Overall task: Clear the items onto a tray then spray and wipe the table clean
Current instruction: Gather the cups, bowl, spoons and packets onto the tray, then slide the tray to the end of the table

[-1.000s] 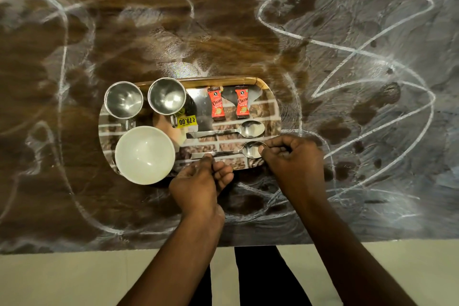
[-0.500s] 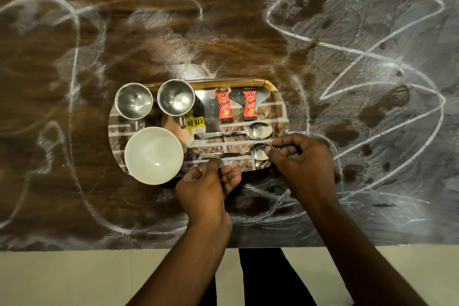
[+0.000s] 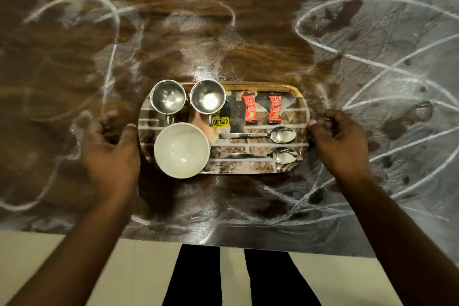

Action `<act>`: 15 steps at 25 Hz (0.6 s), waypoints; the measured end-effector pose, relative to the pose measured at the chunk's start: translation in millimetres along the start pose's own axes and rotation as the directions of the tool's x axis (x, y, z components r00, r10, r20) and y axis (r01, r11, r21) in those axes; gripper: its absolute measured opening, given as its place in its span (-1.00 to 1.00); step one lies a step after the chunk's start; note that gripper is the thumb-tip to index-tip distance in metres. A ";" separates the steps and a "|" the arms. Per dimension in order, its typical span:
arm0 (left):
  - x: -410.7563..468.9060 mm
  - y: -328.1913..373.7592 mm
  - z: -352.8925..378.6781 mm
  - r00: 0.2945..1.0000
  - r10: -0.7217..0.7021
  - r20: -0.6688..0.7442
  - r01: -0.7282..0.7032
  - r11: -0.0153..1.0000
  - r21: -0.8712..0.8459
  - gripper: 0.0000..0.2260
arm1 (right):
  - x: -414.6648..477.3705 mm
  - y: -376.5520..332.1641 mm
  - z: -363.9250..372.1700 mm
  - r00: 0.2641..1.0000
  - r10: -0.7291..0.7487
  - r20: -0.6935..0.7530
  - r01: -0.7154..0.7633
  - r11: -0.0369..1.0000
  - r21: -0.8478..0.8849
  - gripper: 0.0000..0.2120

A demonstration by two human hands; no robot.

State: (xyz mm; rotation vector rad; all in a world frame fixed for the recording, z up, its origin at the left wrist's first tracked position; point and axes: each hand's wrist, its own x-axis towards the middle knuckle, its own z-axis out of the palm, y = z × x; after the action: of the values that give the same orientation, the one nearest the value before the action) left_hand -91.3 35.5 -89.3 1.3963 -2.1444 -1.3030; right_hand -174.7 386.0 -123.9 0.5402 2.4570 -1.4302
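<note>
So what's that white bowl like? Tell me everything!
The bowl is round, plain white and glossy, like ceramic or plastic. It stands upright and looks empty, with a soft shine inside. It sits on the tray at the near left corner and hides that corner. The left cup stands close behind it. The left hand is beside it, not touching.

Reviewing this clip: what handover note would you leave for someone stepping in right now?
Left hand: blurred, fingers curled beside the left end of the tray; grip unclear.
Right hand: thumb at the tray's right rim; grip unclear.
On the tray: two cups, bowl, two spoons, two sachets.
Done: items cleared onto the tray.
Left: take the tray off, then spray and wipe the streaked table. No spray or cloth in view.
</note>
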 end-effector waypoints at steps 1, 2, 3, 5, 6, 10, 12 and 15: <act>11.6 -5.4 -1.0 0.996 -0.049 0.070 0.046 0.998 0.033 -0.77 | 2.8 1.5 2.0 0.999 0.026 0.027 -0.027 0.999 0.036 -0.86; 19.8 -10.2 -0.4 0.985 -0.099 0.139 0.092 0.994 0.055 -0.78 | 4.7 2.6 2.8 0.998 0.042 0.054 -0.046 0.997 0.068 -0.86; 25.5 -14.0 1.1 0.972 -0.137 0.192 0.124 0.989 0.076 -0.80 | 6.2 3.7 3.1 0.996 0.050 0.078 -0.057 0.994 0.091 -0.84; 33.2 -22.4 1.7 0.950 -0.175 0.259 0.154 0.983 0.100 -0.82 | 7.1 5.8 4.7 0.992 0.071 0.109 -0.085 0.988 0.130 -0.80; 34.4 -24.7 1.2 0.941 -0.181 0.287 0.162 0.983 0.089 -0.82 | 8.0 6.5 5.7 0.989 0.095 0.113 -0.112 0.981 0.156 -0.80; 36.3 -28.9 -1.6 0.923 -0.164 0.350 0.169 0.986 0.016 -0.76 | 9.1 -0.1 8.9 0.975 0.185 0.123 -0.208 0.955 0.210 -0.80; 40.0 -30.6 -5.7 0.916 -0.196 0.350 0.215 0.977 -0.015 -0.76 | 6.8 -7.4 10.6 0.972 0.203 0.120 -0.225 0.949 0.220 -0.79; 45.4 -32.3 -22.4 0.909 -0.237 0.342 0.272 0.961 -0.057 -0.74 | 1.6 -30.3 13.8 0.973 0.188 0.133 -0.212 0.957 0.197 -0.82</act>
State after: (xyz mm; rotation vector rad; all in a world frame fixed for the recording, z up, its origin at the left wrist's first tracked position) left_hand -80.6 -18.7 -113.1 1.5470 -2.1045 -1.8407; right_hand -188.9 360.7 -107.6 0.7086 2.1094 -1.5977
